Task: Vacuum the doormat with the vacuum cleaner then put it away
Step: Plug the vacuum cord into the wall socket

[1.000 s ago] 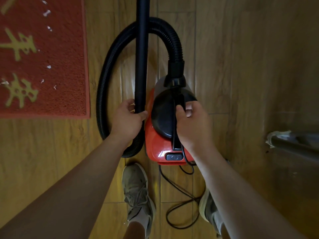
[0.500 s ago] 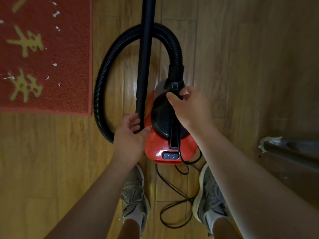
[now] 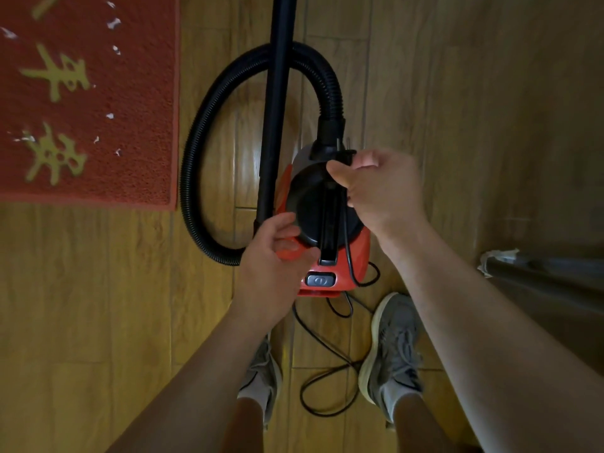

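Wooden floor [image 3: 457,93] lies open to the right of the vacuum cleaner [image 3: 358,256], as far as a grey bar [image 3: 539,266] at the right edge. On the far left is the red doormat [image 3: 98,103] with white scraps [image 3: 110,116] on it. Its right edge runs beside the looped black hose [image 3: 196,152], with a narrow strip of floor between them. The cord [image 3: 327,348] curls on the floor between the two shoes [image 3: 392,348].

The right hand [image 3: 382,191] pinches the plug [image 3: 346,155] above the far end of the vacuum cleaner, and the cord hangs down from it over the black top. The left hand [image 3: 271,266] is half open, its fingers loosely bent at the near end of the black tube [image 3: 277,93]; I cannot tell if they touch it.

One second ago the left hand gripped the tube fully, and the right hand was lower, on the handle.
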